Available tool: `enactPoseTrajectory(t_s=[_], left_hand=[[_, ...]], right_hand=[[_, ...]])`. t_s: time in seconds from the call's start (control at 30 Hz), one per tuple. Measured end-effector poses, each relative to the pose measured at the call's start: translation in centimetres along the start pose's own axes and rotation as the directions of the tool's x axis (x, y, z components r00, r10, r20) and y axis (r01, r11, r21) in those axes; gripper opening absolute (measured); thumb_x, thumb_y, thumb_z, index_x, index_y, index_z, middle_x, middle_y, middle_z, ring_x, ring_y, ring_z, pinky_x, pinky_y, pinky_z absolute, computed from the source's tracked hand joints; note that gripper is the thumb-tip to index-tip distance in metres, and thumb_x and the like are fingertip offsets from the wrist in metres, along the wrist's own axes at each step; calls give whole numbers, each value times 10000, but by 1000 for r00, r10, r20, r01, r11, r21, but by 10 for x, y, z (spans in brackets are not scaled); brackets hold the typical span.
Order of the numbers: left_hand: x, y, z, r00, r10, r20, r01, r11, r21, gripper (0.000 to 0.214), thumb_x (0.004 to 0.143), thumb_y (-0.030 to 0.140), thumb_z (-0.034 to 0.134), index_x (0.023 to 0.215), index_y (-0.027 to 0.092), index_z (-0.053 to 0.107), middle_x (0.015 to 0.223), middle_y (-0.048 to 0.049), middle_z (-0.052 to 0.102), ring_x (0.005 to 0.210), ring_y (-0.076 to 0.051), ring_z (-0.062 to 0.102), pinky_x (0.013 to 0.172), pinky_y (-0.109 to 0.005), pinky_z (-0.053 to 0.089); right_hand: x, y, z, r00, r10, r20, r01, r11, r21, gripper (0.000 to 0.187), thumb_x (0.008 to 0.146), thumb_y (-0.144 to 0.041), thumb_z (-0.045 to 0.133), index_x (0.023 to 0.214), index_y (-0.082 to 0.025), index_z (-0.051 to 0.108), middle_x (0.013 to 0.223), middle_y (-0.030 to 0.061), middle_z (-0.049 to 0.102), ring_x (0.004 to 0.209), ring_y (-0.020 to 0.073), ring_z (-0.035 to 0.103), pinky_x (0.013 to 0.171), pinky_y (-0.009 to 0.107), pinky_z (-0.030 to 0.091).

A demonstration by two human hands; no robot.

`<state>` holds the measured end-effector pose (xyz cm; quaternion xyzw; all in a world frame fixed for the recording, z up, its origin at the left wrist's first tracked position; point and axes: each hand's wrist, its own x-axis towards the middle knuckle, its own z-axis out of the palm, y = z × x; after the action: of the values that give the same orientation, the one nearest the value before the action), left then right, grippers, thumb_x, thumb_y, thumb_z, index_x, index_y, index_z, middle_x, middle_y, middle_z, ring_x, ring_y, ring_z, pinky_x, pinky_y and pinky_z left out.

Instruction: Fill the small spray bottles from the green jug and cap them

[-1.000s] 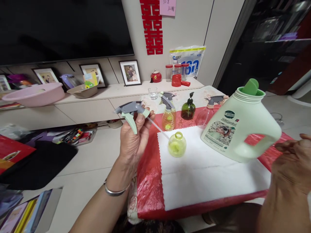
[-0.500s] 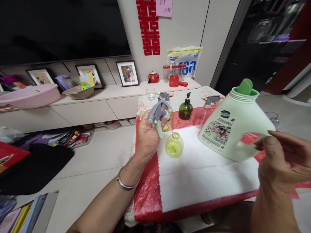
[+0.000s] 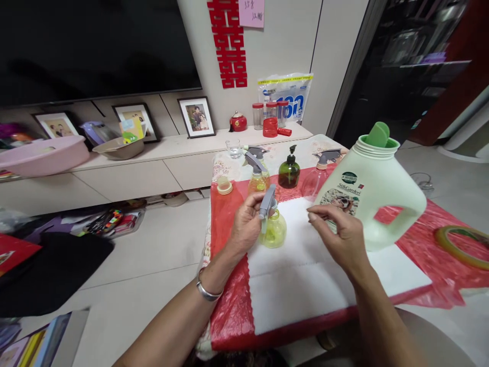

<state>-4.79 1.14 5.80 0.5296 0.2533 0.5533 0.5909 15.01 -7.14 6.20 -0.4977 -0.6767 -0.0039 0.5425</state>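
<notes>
My left hand (image 3: 247, 224) grips a grey trigger spray head (image 3: 268, 201) just above a small round yellow-green bottle (image 3: 275, 232). The bottle stands upright on a white sheet (image 3: 298, 285); its open neck is close to the spray head, whose tube is mostly hidden. My right hand (image 3: 340, 232) hovers in front of the large pale green detergent jug (image 3: 389, 188), thumb and forefinger drawn together with nothing visible between them. A green cap (image 3: 379, 134) sits tilted in the jug's mouth.
Behind the left hand stand an amber spray bottle (image 3: 257, 183) and a pale cap (image 3: 224, 186). A dark green pump bottle (image 3: 289, 174) and a clear pink spray bottle (image 3: 315, 179) are farther back. A tape roll (image 3: 445, 242) lies on the red plastic cover (image 3: 229, 311) at right.
My right hand has moved left, away from the jug's handle to the front of the jug. My left hand has turned the spray head more upright and brought it lower over the bottle.
</notes>
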Motion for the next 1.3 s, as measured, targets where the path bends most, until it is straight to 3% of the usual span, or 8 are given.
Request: enactPoseTrajectory(t_s=[0.27, 0.5, 0.67, 0.97, 1.1, 1.3], left_hand=[[-5, -11, -4, 998, -42, 50, 41, 999, 30, 258, 712, 202, 801, 962, 202, 738, 903, -30, 721, 759, -124, 637, 707, -242, 547], [-6, -21, -8, 999, -41, 21, 40, 998, 37, 292, 739, 219, 800, 1028, 210, 762, 939, -34, 742, 808, -137, 661, 729, -237, 550], [-8, -23, -7, 1000, 8, -27, -5, 995, 104, 317, 729, 210, 817, 1043, 210, 771, 1038, -57, 769, 935, -186, 695, 853, -295, 558], [-13, -32, -7, 998, 33, -53, -28, 995, 91, 294, 785, 298, 798, 1069, 229, 770, 1133, -61, 747, 1055, -223, 687, 942, -338, 552], [-16, -38, -12, 997, 70, -33, -64, 984, 168, 260, 851, 336, 751, 1090, 235, 764, 1159, -69, 733, 1109, -224, 667, 1026, -357, 503], [-19, -37, -10, 990, 120, -69, -107, 979, 175, 266, 849, 366, 753, 1077, 230, 754, 1117, -71, 731, 1070, -218, 673, 994, -348, 513]], right_hand=[[-2, -3, 32, 980, 34, 197, -51, 995, 85, 229, 972, -264, 603, 1177, -181, 663, 1119, 40, 621, 1029, 148, 597, 839, 265, 514], [-2, -9, 46, 973, 85, 216, -123, 978, 166, 248, 1000, -287, 556, 1197, -168, 651, 1146, 65, 609, 1020, 144, 598, 836, 260, 551], [0, -11, 51, 971, 110, 211, -152, 970, 192, 271, 1017, -295, 536, 1231, -161, 637, 1143, 75, 610, 1002, 138, 605, 833, 260, 557], [1, -12, 55, 969, 105, 223, -135, 983, 123, 267, 1023, -258, 531, 1262, -176, 618, 1121, 58, 612, 972, 141, 592, 842, 268, 507], [0, -11, 58, 969, 107, 224, -130, 987, 93, 267, 1028, -275, 522, 1248, -161, 621, 1123, 68, 610, 996, 162, 590, 841, 284, 501], [0, -11, 58, 962, 115, 246, -140, 987, 83, 285, 1036, -302, 499, 1252, -162, 621, 1161, 87, 603, 1058, 188, 584, 846, 294, 515]])
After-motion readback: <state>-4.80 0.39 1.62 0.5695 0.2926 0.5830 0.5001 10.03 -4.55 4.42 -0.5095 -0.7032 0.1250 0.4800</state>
